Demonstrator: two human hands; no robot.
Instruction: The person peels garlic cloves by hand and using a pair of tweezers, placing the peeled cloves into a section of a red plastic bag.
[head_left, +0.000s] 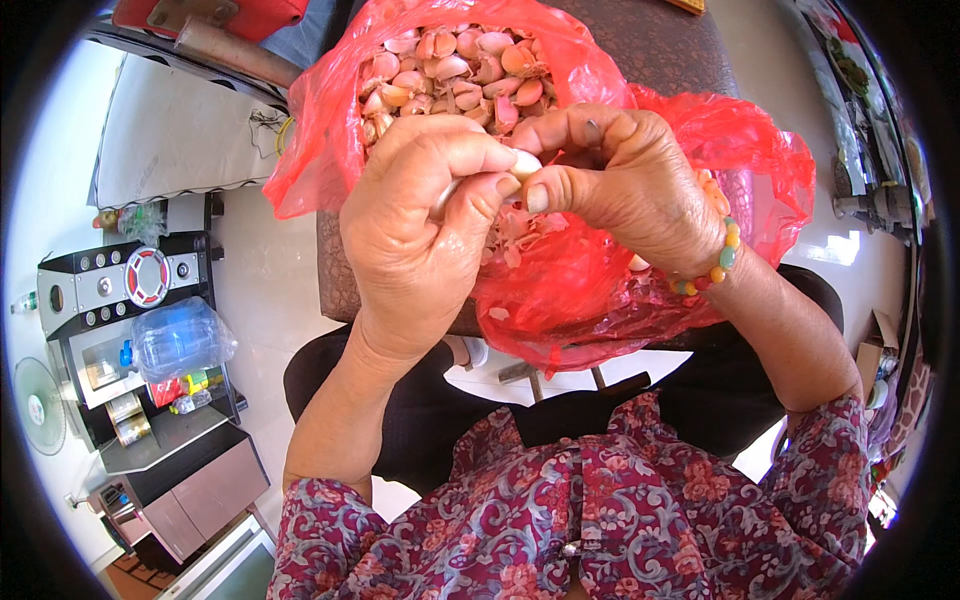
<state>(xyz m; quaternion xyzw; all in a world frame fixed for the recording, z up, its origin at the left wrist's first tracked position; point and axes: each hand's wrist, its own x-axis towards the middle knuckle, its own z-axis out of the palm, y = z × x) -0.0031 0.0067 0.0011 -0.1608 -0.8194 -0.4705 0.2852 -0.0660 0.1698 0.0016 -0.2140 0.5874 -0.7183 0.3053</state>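
Between the thumb and index finger of my left hand (420, 240) is a pale, peeled garlic clove (526, 163). Another whitish piece shows inside that hand's curled fingers, mostly hidden. My right hand (637, 180) meets the clove from the other side, its thumb and index finger at the clove's right end. Just beyond both hands, an open red plastic bag (322, 127) holds many garlic cloves (454, 67) in pinkish skins. Loose garlic skins (517, 232) lie below the fingers, beside more crumpled red plastic (555, 277).
The bags rest on a brown patterned surface (637, 37) before my knees. To the left stand a shelf unit (184, 517), a wrapped blue water bottle (184, 341) and a fan (36, 409). A cardboard box (874, 352) sits on the right, and glossy floor (262, 285) lies around.
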